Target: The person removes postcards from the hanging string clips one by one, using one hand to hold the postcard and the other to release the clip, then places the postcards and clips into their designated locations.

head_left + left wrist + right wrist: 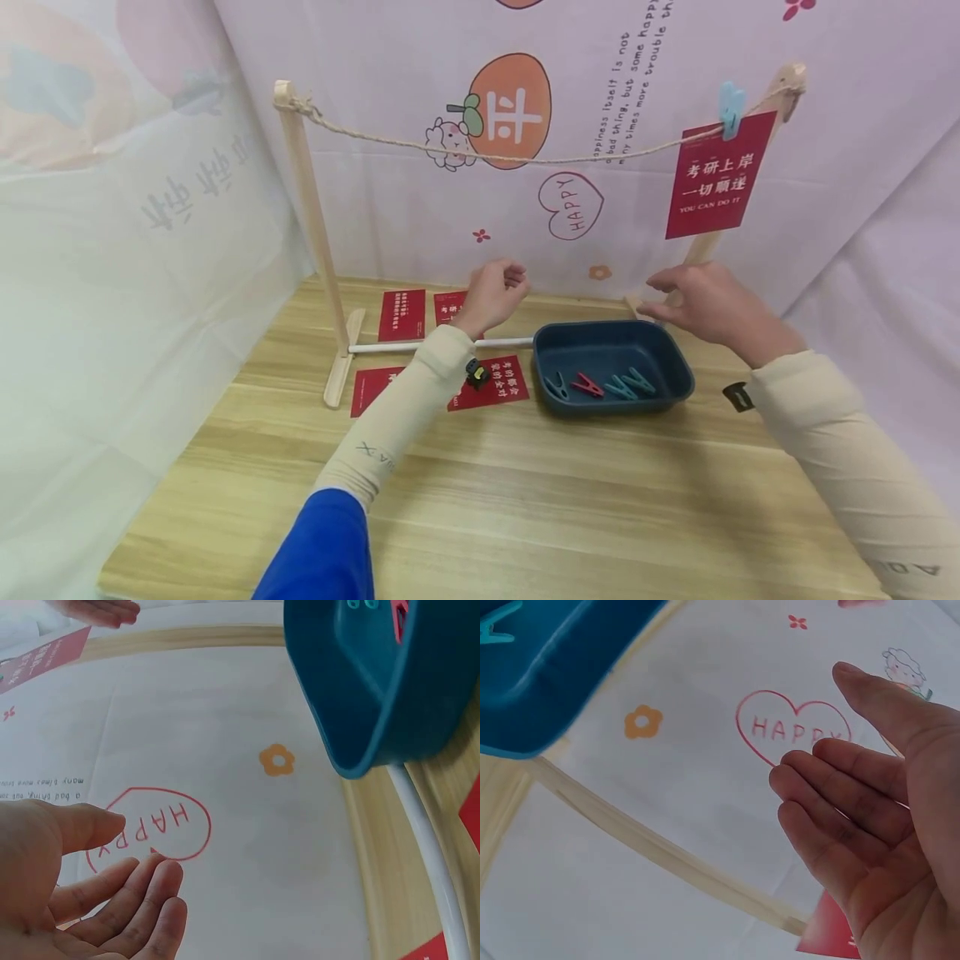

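My left hand (493, 296) hovers over the red cards at the back of the table, fingers loosely bent and nothing between them. To the right, my right hand (708, 304) is above the back right corner of a dark blue basin (542, 358), also holding nothing; its fingers are relaxed in the right wrist view. Inside the basin lie a red clothespin (588, 385) and several teal clothespins (621, 388). Above my right hand, a red card (720, 179) hangs from a rope (555, 160), clipped by a light blue clothespin (731, 110).
Wooden posts (315, 217) hold up the rope, and a white rod (386, 347) runs low between them. Several red cards lie on the wooden table (480, 492), including one at the back left (402, 315). A printed white cloth (390, 217) hangs behind.
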`<action>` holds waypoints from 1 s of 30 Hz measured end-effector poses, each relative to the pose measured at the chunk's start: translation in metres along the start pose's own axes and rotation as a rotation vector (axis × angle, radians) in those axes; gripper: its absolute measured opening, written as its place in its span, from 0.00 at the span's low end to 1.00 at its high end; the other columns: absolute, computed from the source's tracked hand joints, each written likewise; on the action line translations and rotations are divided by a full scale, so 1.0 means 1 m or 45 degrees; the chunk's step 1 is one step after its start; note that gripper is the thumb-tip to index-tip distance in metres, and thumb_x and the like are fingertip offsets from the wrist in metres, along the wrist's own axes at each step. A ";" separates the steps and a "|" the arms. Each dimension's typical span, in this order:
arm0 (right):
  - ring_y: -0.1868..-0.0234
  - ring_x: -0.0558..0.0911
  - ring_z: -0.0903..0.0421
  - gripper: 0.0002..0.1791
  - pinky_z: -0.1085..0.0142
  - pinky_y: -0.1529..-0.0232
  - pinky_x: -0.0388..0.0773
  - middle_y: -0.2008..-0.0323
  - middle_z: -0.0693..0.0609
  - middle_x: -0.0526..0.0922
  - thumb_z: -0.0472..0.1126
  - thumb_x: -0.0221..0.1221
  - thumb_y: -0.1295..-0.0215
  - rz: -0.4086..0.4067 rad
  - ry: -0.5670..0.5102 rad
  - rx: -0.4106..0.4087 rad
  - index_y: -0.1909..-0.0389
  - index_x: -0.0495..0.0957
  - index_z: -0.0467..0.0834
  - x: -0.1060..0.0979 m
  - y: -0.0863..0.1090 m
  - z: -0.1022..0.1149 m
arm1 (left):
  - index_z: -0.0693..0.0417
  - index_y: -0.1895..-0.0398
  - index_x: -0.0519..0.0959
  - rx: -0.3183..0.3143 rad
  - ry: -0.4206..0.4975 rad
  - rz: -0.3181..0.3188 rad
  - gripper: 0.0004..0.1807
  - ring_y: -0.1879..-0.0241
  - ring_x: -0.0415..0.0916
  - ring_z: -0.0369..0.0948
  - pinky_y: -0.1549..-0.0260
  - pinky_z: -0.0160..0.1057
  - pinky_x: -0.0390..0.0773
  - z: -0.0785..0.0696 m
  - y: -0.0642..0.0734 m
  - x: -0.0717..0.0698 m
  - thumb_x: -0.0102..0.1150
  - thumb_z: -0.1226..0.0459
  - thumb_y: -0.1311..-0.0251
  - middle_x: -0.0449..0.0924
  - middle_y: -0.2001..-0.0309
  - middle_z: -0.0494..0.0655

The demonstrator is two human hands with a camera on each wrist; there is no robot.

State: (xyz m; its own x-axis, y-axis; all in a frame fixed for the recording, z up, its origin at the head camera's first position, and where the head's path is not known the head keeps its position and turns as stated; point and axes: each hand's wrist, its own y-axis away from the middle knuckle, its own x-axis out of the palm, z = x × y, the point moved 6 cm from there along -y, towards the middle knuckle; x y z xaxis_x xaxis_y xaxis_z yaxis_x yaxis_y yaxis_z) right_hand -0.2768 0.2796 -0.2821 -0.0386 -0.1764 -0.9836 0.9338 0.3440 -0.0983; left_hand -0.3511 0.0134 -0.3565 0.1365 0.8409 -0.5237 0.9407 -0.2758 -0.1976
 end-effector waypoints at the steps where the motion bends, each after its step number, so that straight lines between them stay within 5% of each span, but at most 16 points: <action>1: 0.47 0.87 0.30 0.31 0.37 0.46 0.86 0.47 0.30 0.87 0.48 0.74 0.37 -0.019 0.010 -0.006 0.39 0.82 0.31 -0.003 0.001 0.000 | 0.58 0.36 0.79 0.002 0.001 0.004 0.19 0.42 0.82 0.46 0.41 0.41 0.85 -0.002 -0.001 0.001 0.60 0.61 0.25 0.84 0.41 0.53; 8: 0.48 0.88 0.30 0.31 0.37 0.47 0.86 0.48 0.29 0.87 0.46 0.75 0.37 -0.110 0.050 -0.047 0.39 0.82 0.32 -0.023 0.006 0.006 | 0.57 0.37 0.79 -0.016 0.029 0.020 0.18 0.43 0.82 0.46 0.43 0.40 0.86 -0.013 -0.005 0.011 0.61 0.62 0.26 0.84 0.42 0.52; 19: 0.51 0.89 0.31 0.28 0.35 0.47 0.85 0.51 0.32 0.89 0.46 0.77 0.40 -0.208 0.087 -0.068 0.44 0.85 0.34 -0.051 0.009 0.017 | 0.58 0.38 0.80 0.076 0.006 0.058 0.17 0.44 0.84 0.46 0.43 0.40 0.86 -0.034 -0.005 0.033 0.61 0.61 0.25 0.86 0.43 0.52; 30: 0.55 0.88 0.33 0.26 0.35 0.49 0.86 0.56 0.31 0.88 0.44 0.78 0.41 -0.293 0.080 -0.039 0.48 0.84 0.31 -0.062 0.011 0.019 | 0.58 0.39 0.81 0.111 0.002 0.092 0.16 0.46 0.83 0.43 0.45 0.35 0.85 -0.056 -0.004 0.049 0.60 0.62 0.25 0.86 0.44 0.51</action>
State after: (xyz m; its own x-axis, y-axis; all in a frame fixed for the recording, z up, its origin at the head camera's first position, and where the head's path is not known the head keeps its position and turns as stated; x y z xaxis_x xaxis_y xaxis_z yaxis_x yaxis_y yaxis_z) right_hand -0.2570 0.2764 -0.2197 -0.2717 -0.1960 -0.9422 0.8867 0.3296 -0.3242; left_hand -0.3310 0.0817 -0.3352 0.2035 0.8181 -0.5378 0.8979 -0.3750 -0.2306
